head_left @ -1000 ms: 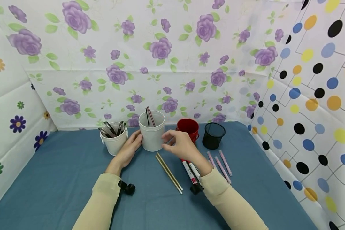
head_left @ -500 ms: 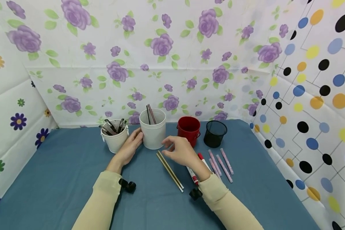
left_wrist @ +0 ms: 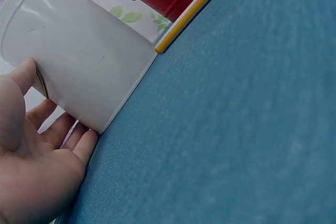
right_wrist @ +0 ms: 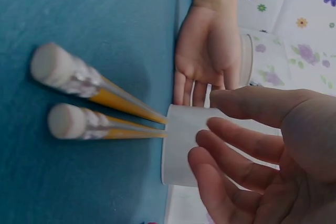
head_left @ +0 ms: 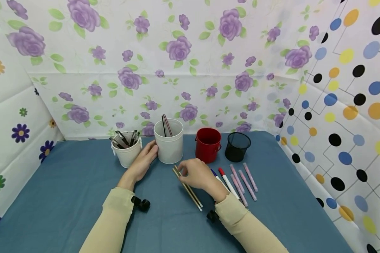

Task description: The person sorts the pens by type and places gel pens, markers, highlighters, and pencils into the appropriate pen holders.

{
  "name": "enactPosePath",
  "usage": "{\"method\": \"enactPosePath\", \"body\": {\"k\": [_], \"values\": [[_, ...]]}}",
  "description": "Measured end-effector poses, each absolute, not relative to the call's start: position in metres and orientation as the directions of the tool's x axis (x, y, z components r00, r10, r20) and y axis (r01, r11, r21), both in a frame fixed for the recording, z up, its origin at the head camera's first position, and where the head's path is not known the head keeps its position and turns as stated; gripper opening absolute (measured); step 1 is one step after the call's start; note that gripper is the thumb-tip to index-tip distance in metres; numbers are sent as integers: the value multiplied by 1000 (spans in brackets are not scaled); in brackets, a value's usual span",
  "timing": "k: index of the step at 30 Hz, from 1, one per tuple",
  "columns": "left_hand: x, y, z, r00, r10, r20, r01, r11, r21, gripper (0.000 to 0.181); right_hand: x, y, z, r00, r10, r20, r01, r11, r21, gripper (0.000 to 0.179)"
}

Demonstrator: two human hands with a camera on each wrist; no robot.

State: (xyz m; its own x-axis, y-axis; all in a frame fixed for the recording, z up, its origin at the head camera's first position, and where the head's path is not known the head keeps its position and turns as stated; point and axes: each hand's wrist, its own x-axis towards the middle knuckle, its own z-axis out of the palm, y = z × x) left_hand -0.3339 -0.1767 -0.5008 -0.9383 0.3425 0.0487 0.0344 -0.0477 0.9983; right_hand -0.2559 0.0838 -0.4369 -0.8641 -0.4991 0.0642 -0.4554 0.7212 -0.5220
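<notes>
My left hand [head_left: 141,162] rests on the left side of a tall white pot [head_left: 170,151], thumb and fingers fairly straight against its wall in the left wrist view. Several thin dark and reddish pencils [head_left: 166,127] stand in that pot. Two gold-yellow pencils [head_left: 193,196] with white eraser ends lie side by side on the cloth, tips toward the pot's base. Over their far ends hovers my right hand [head_left: 198,175], its thumb and fingers bent but apart. The right wrist view shows a gap between that hand's fingers [right_wrist: 231,161] and the pencils, with nothing held.
A smaller white bucket [head_left: 126,156] full of dark pens stands at the left. Right of the tall pot are a red bucket [head_left: 206,147] and a black mesh cup [head_left: 235,149]. White markers [head_left: 228,182] and several pink pens [head_left: 247,184] lie on the blue cloth [head_left: 66,196].
My right hand has come down and toward me, from beside the tall pot to over the gold pencils. The left hand stays on the pot. The view has shifted slightly.
</notes>
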Motion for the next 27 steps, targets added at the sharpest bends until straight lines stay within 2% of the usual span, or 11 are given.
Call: {"method": "enactPosePath", "body": {"k": [5, 16, 27], "values": [[-333, -176, -500, -936, 347, 55, 37, -59, 998, 73, -253, 81, -441, -864, -504, 16, -452, 761, -465, 26], [-333, -177, -501, -937, 346, 55, 36, -60, 998, 71, -245, 75, -449, -869, -495, 8, -475, 828, -297, 16], [-333, -176, -501, -937, 346, 59, 38, -67, 997, 71, -241, 70, -451, -864, -502, -18, -478, 833, -280, 15]]}}
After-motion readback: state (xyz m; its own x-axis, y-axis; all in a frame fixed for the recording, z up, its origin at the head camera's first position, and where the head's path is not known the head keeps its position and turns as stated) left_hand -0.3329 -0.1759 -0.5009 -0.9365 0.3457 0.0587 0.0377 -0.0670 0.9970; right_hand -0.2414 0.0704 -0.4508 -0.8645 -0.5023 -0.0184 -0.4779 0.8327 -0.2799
